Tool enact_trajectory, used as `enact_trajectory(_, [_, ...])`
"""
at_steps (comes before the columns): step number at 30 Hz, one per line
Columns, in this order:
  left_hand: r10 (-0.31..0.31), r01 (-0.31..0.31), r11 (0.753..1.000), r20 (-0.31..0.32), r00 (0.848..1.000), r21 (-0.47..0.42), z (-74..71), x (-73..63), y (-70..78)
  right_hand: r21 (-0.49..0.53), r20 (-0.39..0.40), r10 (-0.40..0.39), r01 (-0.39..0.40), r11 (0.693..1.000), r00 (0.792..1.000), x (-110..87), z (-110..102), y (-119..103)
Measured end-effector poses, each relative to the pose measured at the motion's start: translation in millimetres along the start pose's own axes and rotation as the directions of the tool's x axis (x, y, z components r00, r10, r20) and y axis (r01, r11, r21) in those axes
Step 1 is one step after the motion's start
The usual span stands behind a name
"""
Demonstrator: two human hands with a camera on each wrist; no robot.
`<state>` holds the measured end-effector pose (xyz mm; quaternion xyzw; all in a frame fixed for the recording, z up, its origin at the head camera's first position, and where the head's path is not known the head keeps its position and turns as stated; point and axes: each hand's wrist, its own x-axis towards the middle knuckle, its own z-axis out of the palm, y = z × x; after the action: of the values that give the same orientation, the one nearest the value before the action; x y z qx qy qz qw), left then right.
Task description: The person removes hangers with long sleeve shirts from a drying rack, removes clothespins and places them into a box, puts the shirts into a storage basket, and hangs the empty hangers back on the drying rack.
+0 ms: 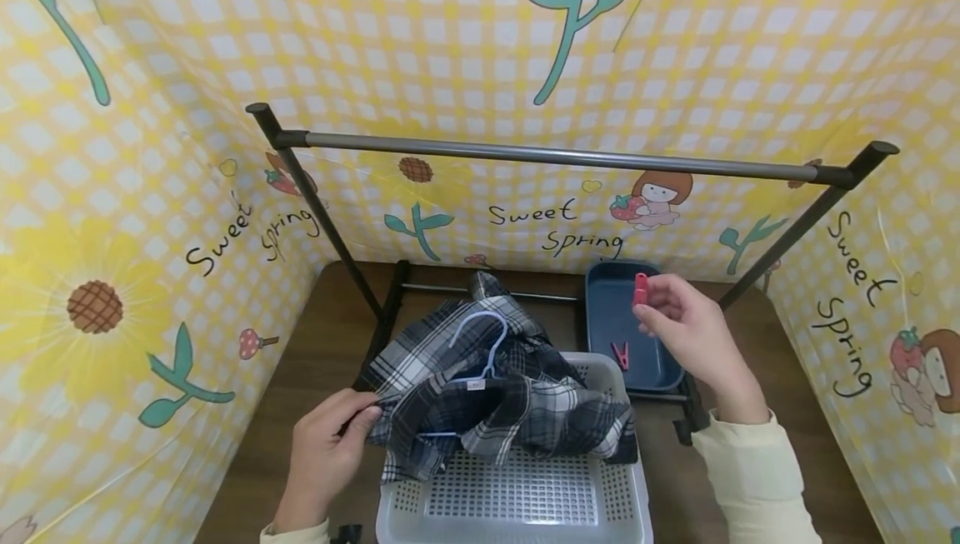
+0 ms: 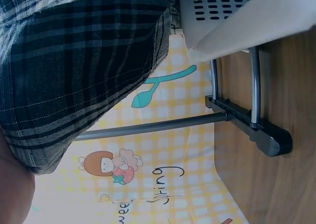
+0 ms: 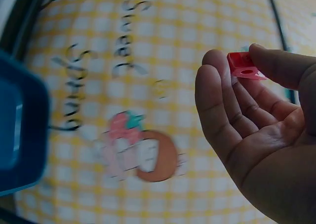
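My left hand (image 1: 330, 444) pinches the edge of a black, grey and white plaid shirt (image 1: 562, 419), which lies bunched over a grey basket. A light blue hanger (image 1: 480, 319) sits inside the shirt, its hook standing up by the collar. In the left wrist view, the plaid cloth (image 2: 84, 61) hangs in front of the hand. My right hand (image 1: 690, 331) holds a red clothespin (image 1: 641, 288) between thumb and fingertips, above a blue tray. The right wrist view shows the clothespin (image 3: 243, 65) pinched at the fingertips. Another red clothespin (image 1: 620, 355) lies in the tray.
The perforated grey basket (image 1: 517, 498) stands at the front of the brown table (image 1: 300, 336). Behind it is the blue tray (image 1: 607, 302). A dark metal rack with a horizontal bar (image 1: 555, 157) spans above them. Yellow checked cloth (image 1: 420, 19) surrounds the table.
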<state>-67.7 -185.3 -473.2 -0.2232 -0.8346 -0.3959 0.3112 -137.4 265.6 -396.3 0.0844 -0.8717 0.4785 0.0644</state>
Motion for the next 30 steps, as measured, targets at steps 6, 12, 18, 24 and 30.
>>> enact_trajectory(6, [0.036,-0.038,0.998,-0.025,0.999,-0.048,-2.9,-2.8,-3.2,-0.065,0.083,0.086,-0.081,0.995,0.993,16.8,16.2,40.9])
enact_trajectory(12, [0.046,-0.049,0.996,-0.029,0.999,-0.080,-4.3,-4.6,-6.6,-0.249,0.035,0.183,-0.168,0.954,0.983,28.9,31.0,75.3])
enact_trajectory(18, [0.048,-0.051,0.994,-0.037,0.998,-0.092,-5.4,-5.9,-7.4,-0.349,0.006,0.284,-0.264,0.899,0.959,36.6,49.3,110.0])
enact_trajectory(24, [0.049,-0.051,0.995,-0.034,0.998,-0.082,-5.5,-6.5,-7.1,-0.426,0.029,0.351,-0.306,0.851,0.936,43.8,67.1,128.8])
enact_trajectory(30, [0.033,-0.035,0.997,-0.024,0.999,-0.071,-5.8,-8.2,-5.9,-0.464,0.040,0.436,-0.370,0.805,0.899,48.3,81.2,144.2])
